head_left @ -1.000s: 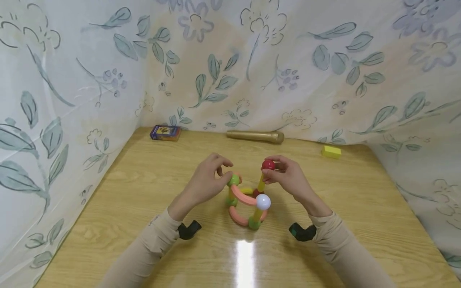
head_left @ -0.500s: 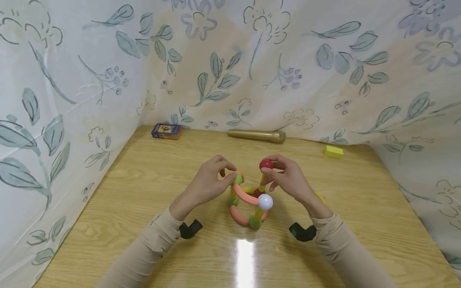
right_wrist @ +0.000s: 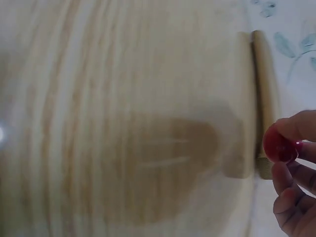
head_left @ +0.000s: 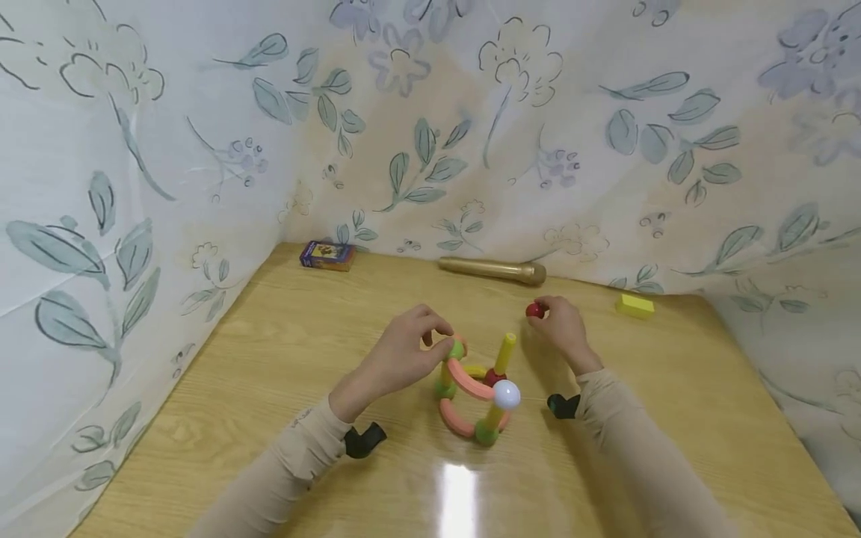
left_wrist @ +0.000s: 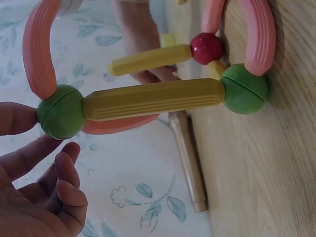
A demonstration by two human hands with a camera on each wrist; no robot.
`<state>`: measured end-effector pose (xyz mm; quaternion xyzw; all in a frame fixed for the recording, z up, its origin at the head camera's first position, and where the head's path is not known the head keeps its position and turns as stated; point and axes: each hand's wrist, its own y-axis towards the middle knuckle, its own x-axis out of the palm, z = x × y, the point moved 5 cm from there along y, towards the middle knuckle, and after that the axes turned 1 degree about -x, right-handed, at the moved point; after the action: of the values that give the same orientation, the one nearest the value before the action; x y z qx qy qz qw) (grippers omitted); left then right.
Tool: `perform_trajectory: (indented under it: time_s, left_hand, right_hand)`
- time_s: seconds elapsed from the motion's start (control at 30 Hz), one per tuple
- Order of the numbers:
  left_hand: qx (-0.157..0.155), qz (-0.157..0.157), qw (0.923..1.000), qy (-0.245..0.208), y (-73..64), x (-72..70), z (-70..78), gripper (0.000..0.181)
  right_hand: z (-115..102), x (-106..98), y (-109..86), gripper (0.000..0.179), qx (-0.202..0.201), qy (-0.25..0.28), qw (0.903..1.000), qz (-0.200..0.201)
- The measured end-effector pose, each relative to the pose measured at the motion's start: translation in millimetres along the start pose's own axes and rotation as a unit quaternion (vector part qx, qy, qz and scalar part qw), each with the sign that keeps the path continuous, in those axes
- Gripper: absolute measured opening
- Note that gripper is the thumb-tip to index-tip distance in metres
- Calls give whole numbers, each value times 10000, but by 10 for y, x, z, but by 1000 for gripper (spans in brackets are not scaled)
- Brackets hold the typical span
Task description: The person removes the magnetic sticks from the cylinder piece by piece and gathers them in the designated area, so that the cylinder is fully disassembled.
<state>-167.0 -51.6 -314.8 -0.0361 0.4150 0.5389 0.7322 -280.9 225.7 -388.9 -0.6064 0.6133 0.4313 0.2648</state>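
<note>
A frame of curved pink rods (head_left: 468, 382), upright yellow rods and colored balls stands on the table. My left hand (head_left: 410, 351) pinches the upper green ball (left_wrist: 61, 112) between thumb and finger. A yellow rod (left_wrist: 153, 100) joins that ball to a lower green ball (left_wrist: 244, 89). My right hand (head_left: 565, 329) pinches a red ball (right_wrist: 280, 144), held off to the right and behind the frame. One yellow rod (head_left: 505, 355) rises bare-topped from another red ball (left_wrist: 206, 48) at the base. A white ball (head_left: 507, 394) caps the front upright.
Along the back of the wooden table (head_left: 269, 359) lie a small blue card box (head_left: 327, 255), a gold microphone (head_left: 492, 270) and a yellow block (head_left: 635, 305). Floral cloth (head_left: 417, 112) hangs behind and at both sides.
My right hand has pulled the red ball off the yellow rod's top and carried it right, away from the frame. My left hand stays on the green ball. The head view has shifted slightly.
</note>
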Motion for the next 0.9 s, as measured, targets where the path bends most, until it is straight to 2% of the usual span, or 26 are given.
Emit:
perform_trajectory:
  time_s: [0.13,0.27,0.33,0.4,0.43,0.5,0.6,0.67,0.77,0.9]
  left_hand:
    - [71,-100,9999,-48,11,98,15,11]
    - [-32,-176,9998,-36,18,144,18,14]
    - [-141,-140,9998,-35,18,145,-8,17]
    - [-393,-151,9991,-94,11,133,-55,21]
    - [-522,-176,9984,-149,3,128,-90,23]
    - [-785,-274,9962,-240,-22,131,-179,29]
    - [-1252,-669,9890,-414,-97,197,-337,38]
    - [-1421,-888,9850,-424,-151,267,-415,41]
    - [-1438,-1119,9828,-302,-213,388,-473,36]
    - [-1081,-1118,9878,99,-239,541,-488,25]
  right_hand:
    - [166,92,-73,31,173,-92,9998,-41]
    - [228,110,-135,45,265,-122,9995,-154]
    - [196,71,-165,46,202,20,9998,-86]
    - [113,32,-229,43,89,435,9988,-218]
    - [54,16,-275,41,-48,732,9968,-327]
    - [-72,22,-384,39,-319,1405,9868,-737]
    - [-267,103,-565,44,-735,2236,9596,-1543]
    - [-367,172,-644,45,-986,2415,9470,-1873]
    - [-464,261,-715,39,-1203,2424,9418,-1995]
    - [-470,336,-761,30,-1080,2436,9472,-1783]
